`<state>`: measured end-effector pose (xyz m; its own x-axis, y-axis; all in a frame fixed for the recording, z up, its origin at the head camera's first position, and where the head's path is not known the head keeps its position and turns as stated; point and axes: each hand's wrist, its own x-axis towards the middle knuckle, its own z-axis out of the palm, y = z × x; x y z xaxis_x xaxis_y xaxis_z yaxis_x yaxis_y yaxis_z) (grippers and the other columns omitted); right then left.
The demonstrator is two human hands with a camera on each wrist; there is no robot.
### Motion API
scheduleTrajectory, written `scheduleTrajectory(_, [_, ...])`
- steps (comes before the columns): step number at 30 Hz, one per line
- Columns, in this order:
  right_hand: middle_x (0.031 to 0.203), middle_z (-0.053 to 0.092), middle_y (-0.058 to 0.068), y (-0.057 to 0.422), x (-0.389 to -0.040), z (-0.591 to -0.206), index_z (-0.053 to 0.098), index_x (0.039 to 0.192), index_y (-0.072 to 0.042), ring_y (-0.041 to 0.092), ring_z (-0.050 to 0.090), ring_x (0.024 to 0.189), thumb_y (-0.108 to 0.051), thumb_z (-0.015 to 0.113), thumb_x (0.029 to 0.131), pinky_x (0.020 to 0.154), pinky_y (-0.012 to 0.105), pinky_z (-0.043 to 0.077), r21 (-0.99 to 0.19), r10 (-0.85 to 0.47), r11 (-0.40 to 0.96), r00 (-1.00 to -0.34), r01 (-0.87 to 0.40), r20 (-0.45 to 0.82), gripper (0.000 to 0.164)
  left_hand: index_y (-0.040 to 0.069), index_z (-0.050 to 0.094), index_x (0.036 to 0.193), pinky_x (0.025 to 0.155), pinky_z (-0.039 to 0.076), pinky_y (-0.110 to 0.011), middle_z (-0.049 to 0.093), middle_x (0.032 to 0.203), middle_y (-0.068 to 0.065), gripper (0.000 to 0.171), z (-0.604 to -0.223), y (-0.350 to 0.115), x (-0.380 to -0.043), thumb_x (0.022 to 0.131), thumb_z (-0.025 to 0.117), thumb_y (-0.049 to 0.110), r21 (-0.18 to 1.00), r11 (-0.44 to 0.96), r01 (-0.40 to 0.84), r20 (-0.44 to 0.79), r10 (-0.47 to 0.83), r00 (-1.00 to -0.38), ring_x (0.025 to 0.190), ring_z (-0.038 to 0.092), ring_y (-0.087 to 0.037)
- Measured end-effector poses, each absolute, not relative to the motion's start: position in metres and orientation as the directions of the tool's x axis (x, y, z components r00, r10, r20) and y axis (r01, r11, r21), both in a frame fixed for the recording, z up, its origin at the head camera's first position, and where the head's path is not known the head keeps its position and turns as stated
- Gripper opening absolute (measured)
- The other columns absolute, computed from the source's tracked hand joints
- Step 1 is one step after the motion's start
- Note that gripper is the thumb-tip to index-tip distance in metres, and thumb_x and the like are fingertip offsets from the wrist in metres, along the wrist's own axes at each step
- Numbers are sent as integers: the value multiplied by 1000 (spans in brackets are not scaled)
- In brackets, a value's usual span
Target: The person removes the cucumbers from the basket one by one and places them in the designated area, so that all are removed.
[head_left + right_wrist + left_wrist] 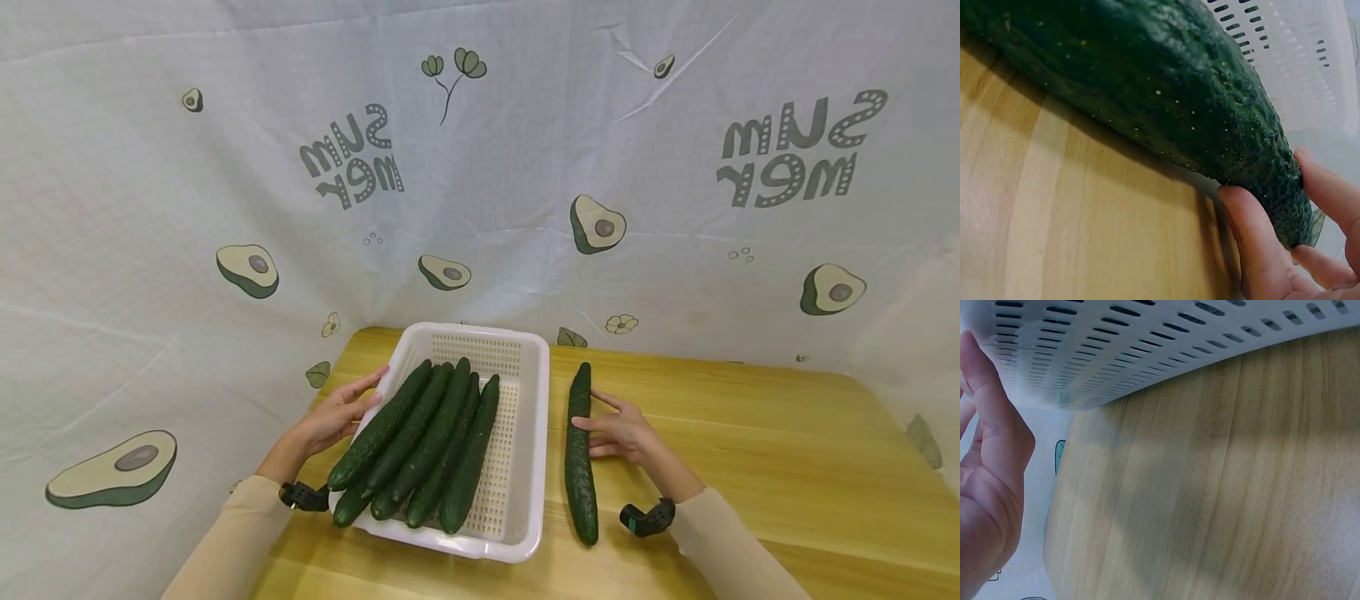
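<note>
In the head view a white plastic basket (534, 467) with slotted walls holds several dark green cucumbers (431, 442), lying side by side at a slant, their near ends over its front left rim. My left hand (337, 414) is at the basket's left side, fingers extended and fingertips touching the rim; the left wrist view shows the hand (991, 456) beside the slotted wall. To the basket's right, my right hand (618, 429) pinches a single long cucumber (580, 467) between thumb and fingers. Close up, the right fingertips (1244, 203) press both sides of the cucumber's narrower end.
A wooden table (750, 467) carries everything and extends to the right. Behind it and at the sides hangs a pale curtain (510, 167) printed with avocados and lettering. A black band (648, 518) sits on the right wrist, another (306, 496) on the left.
</note>
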<state>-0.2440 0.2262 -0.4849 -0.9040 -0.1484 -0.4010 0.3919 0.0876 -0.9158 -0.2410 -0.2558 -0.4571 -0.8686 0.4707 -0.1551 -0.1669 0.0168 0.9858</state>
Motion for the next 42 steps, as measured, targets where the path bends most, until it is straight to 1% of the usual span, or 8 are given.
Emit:
scheduleTrajectory(3, [89, 70, 12, 225, -244, -484, 17, 160, -5, 27, 70, 68, -9, 76, 90, 59, 40, 60, -916, -142, 101, -905, 389, -400, 92, 19, 16, 161, 74, 58, -26, 15, 161, -19, 62, -457, -256, -241, 108, 47, 16, 986, 19, -165, -154, 471, -869, 95, 64, -13])
scheduleTrajectory(8, [94, 69, 14, 224, -242, -485, 17, 159, -4, 28, 70, 69, -9, 77, 89, 62, 42, 60, -918, -129, 114, -910, 381, -394, 92, 20, 17, 161, 77, 58, -29, 16, 161, -17, 61, -457, -256, -240, 108, 47, 15, 985, 27, -170, -163, 460, -873, 97, 64, -14])
scheduleTrajectory(14, [102, 64, 17, 224, -241, -484, 16, 160, -4, 29, 71, 71, -9, 76, 90, 65, 43, 60, -922, -130, 117, -914, 370, -384, 92, 20, 16, 161, 76, 58, -28, 12, 162, -18, 62, -457, -257, -241, 108, 47, 17, 987, 28, -158, -153, 468, -871, 97, 64, -13])
scheduleTrajectory(16, [103, 63, 18, 224, -241, -483, 16, 160, -4, 29, 71, 73, -10, 76, 90, 66, 44, 60, -921, -130, 123, -914, 371, -385, 93, 20, 17, 161, 76, 58, -27, 12, 162, -17, 62, -457, -257, -241, 108, 47, 17, 986, 31, -161, -157, 464, -872, 97, 64, -12])
scheduleTrajectory(24, [104, 62, 17, 228, -242, -482, 17, 159, -4, 29, 69, 77, -12, 78, 89, 69, 45, 60, -919, -125, 126, -913, 374, -389, 94, 21, 17, 161, 74, 57, -26, 11, 163, -15, 62, -456, -256, -240, 108, 47, 17, 985, 28, -169, -163, 451, -877, 95, 64, -11])
scheduleTrajectory(29, [104, 63, 16, 228, -242, -482, 18, 159, -1, 29, 70, 80, -8, 78, 88, 71, 45, 60, -916, -141, 90, -905, 392, -401, 93, 21, 17, 161, 72, 57, -24, 11, 163, -16, 63, -457, -256, -240, 107, 48, 18, 985, 28, -171, -166, 442, -882, 92, 63, -10])
scheduleTrajectory(36, [105, 63, 16, 228, -242, -481, 19, 157, 2, 27, 70, 78, -5, 77, 87, 70, 43, 60, -913, -154, 66, -900, 402, -407, 91, 19, 17, 161, 76, 58, -28, 11, 163, -17, 62, -456, -255, -241, 107, 49, 18, 985, 27, -168, -163, 438, -884, 98, 64, -13])
scheduleTrajectory(42, [105, 62, 16, 231, -243, -479, 17, 157, 4, 27, 70, 80, -3, 76, 88, 72, 44, 60, -914, -161, 69, -900, 399, -405, 92, 19, 18, 161, 76, 58, -30, 14, 162, -15, 61, -456, -254, -240, 108, 47, 16, 983, 21, -184, -175, 434, -884, 99, 64, -14])
